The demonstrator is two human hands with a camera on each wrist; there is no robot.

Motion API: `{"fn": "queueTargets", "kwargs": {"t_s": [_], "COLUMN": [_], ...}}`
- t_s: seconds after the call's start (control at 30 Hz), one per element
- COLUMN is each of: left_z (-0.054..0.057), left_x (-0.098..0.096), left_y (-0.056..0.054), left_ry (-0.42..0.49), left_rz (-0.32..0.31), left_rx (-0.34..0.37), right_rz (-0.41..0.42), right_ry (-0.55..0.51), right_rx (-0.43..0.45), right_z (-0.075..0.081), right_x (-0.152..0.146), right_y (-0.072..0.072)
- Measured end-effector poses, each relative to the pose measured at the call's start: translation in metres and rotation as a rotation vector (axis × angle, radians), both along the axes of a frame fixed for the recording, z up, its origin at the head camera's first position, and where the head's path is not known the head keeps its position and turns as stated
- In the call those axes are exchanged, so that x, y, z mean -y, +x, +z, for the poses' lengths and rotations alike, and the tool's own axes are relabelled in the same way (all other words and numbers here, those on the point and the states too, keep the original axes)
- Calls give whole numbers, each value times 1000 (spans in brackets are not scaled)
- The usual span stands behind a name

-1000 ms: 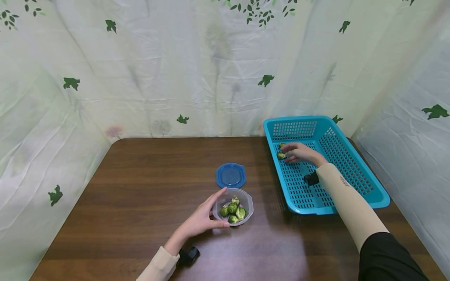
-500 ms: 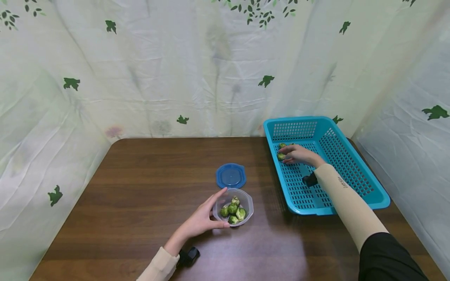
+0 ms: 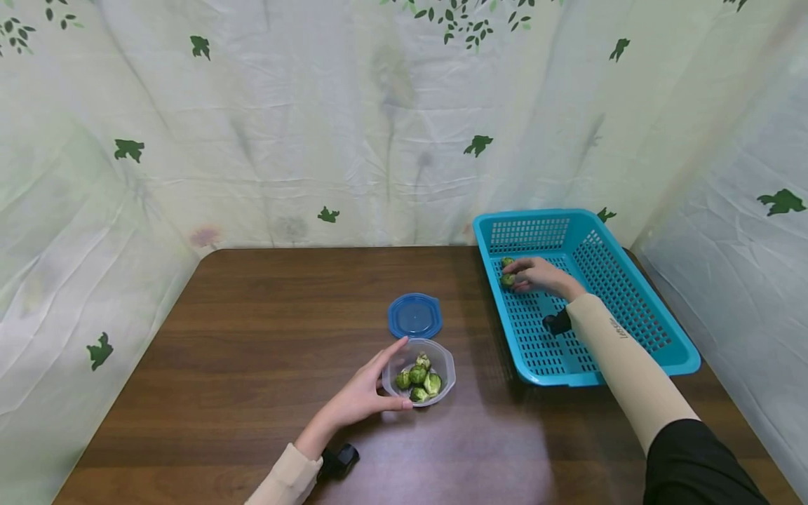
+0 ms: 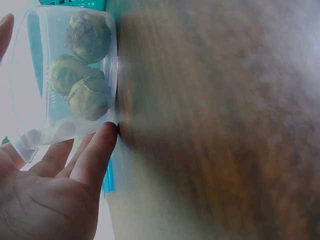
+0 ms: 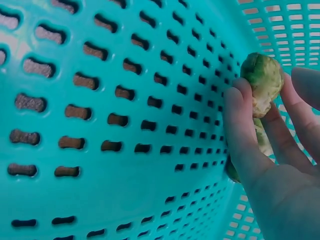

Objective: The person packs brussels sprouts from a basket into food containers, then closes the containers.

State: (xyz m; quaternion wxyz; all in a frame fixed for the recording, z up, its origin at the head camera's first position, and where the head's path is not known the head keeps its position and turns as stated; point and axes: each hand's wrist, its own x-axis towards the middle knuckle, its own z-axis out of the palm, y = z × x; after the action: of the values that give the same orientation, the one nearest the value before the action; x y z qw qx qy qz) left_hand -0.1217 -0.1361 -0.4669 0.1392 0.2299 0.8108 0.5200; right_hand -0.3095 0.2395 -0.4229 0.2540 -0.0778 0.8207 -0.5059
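My left hand (image 3: 360, 396) spans a clear plastic container (image 3: 449, 372), its thumb on the near side and its fingers on the far side. Several Brussels sprouts (image 3: 417, 374) lie in the container; some show through its wall in the left wrist view. Inside the blue basket, my right hand (image 3: 541, 275) grips a Brussels sprout (image 5: 263, 82) between its fingertips. Below that one, in the right wrist view, is another Brussels sprout (image 5: 262, 137), partly hidden by fingers. The head view shows a Brussels sprout (image 3: 507, 261) just beyond the fingertips.
A blue lid (image 3: 414, 316) lies on the wooden table (image 3: 265, 351) right behind the container. The blue basket (image 3: 656, 330), with raised perforated walls, stands at the table's right. A patterned white curtain (image 3: 265, 140) hangs along the back and sides.
My right fingers have closed on the nearer Brussels sprout, which has shifted slightly right. The left hand and the container stay where they were.
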Motion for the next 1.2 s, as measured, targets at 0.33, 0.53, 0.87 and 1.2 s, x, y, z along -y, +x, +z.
{"fn": "queueTargets", "kwargs": {"t_s": [0.33, 0.53, 0.87, 1.2], "left_z": [0, 1, -1, -2], "left_x": [0, 0, 1, 0], "left_y": [-1, -1, -1, -1], "left_ry": [1, 9, 24, 16], "left_rz": [-2, -5, -4, -1], "left_rx": [1, 6, 19, 14], "right_rz": [-42, -60, -52, -25], "right_ry": [-56, -75, -102, -157], "right_rx": [-65, -76, -85, -90], "right_z": [8, 13, 22, 31], "right_x": [-8, -12, -14, -15], "right_y": [3, 7, 13, 23]}}
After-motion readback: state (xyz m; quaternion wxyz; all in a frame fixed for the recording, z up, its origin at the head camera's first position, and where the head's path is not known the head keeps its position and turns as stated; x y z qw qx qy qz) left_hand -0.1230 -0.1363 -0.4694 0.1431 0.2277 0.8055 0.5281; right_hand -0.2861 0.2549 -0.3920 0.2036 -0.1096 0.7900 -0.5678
